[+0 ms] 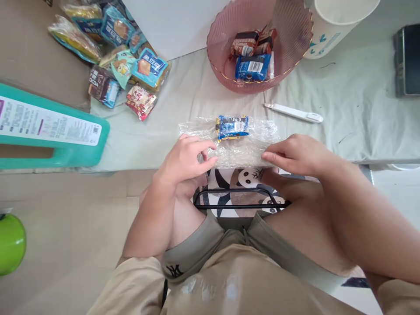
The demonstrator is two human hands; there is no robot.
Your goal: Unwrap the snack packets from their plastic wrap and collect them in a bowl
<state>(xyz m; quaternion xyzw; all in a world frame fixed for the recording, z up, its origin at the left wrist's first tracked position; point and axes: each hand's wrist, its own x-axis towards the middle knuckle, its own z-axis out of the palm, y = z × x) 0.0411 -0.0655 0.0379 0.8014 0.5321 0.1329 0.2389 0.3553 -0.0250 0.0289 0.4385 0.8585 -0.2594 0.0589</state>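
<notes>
A sheet of clear plastic wrap [236,153] lies spread on the pale cloth at the table's near edge. On its far half rests a small blue snack packet [232,127] with a barcode showing and yellow edges. My left hand [190,157] is at the wrap's left side, fingers curved and apart, with a gap between thumb and forefinger. My right hand [292,153] touches the wrap's right near corner, thumb and fingers close together; whether the film is pinched between them cannot be made out.
Beyond the wrap stands a pink ribbed bowl [216,61] holding several packets. A white utility knife [295,113] lies to the right, below a paper cup [337,30]. Assorted snack packs [144,70] are piled at the left, near a teal plastic container [98,148]. A dark box [408,61] sits far right.
</notes>
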